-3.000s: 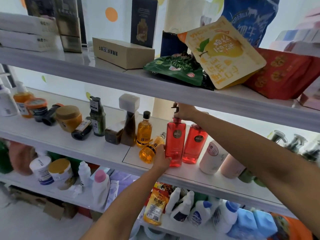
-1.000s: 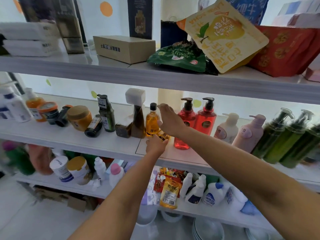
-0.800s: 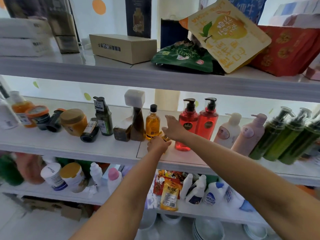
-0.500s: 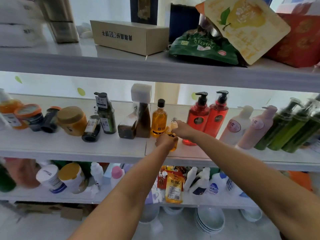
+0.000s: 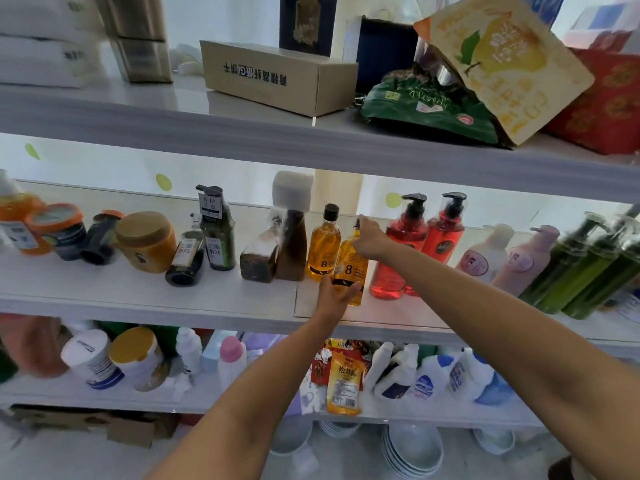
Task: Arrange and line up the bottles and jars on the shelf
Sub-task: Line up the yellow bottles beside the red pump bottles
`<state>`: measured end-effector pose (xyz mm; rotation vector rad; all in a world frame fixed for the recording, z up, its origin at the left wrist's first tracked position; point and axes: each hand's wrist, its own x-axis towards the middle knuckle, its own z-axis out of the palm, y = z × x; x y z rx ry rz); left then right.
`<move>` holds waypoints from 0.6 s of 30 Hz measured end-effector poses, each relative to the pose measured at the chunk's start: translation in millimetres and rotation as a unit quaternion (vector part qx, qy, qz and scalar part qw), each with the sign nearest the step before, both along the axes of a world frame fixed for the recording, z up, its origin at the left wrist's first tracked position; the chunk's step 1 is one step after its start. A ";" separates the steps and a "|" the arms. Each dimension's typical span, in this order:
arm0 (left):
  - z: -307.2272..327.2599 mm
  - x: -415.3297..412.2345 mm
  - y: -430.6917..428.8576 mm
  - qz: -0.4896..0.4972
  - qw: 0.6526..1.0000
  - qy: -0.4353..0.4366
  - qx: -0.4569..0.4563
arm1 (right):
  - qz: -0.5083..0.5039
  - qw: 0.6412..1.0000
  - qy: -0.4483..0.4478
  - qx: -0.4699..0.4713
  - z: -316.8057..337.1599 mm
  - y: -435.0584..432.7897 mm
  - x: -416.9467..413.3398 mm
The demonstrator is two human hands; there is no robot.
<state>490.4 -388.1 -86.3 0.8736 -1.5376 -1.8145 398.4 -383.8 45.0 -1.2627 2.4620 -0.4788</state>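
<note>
A small amber bottle (image 5: 352,268) stands upright on the middle shelf (image 5: 138,292), held between both hands. My left hand (image 5: 333,295) grips its base and my right hand (image 5: 371,237) pinches its cap. A matching amber bottle (image 5: 323,245) stands just left of it. Two red pump bottles (image 5: 405,244) stand to the right, followed by two pale pink bottles (image 5: 485,254) and several green pump bottles (image 5: 585,268). To the left are brown bottles (image 5: 287,244), a dark green bottle (image 5: 216,233) with another lying beside it (image 5: 185,261), and a yellow jar (image 5: 147,240).
The upper shelf (image 5: 242,133) carries a cardboard box (image 5: 273,77) and snack bags (image 5: 429,105). The lower shelf (image 5: 173,396) holds tubs, white bottles and a sauce pouch (image 5: 344,382). Stacked bowls (image 5: 412,448) sit at the bottom. Orange jars (image 5: 52,226) stand at the far left.
The small amber bottle lay tilted in my left hand; both hands have now stood it upright beside its twin. My right hand moved from the red pump bottle to the amber bottle's cap.
</note>
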 end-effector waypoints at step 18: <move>-16.9 3.3 -16.6 -0.013 0.978 -0.090 -0.188 | -0.043 0.980 0.193 -0.018 22.9 -31.2 -6.4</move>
